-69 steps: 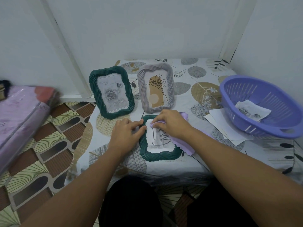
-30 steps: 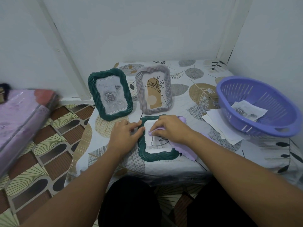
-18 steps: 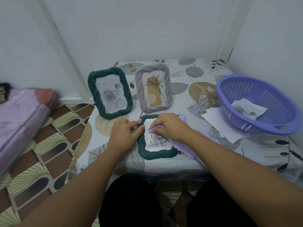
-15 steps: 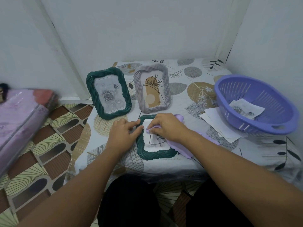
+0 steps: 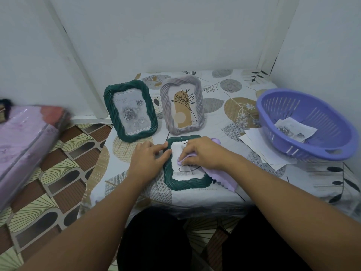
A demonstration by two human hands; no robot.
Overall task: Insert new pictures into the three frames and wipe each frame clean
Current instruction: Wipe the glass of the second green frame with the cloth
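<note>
Writing on green frame point(image 5: 130, 111) and grey frame point(image 5: 182, 104) pictures is unreadable.

2 upright frames point(image 5: 131, 111) block far side; basket point(image 5: 304, 124) and papers point(image 5: 259, 148) crowd right; bare cloth front-left.

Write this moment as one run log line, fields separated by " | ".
step: wiping flat green frame | right hand: presses purple cloth on glass | left hand: steadies frame edge | two standing frames: untouched
</note>
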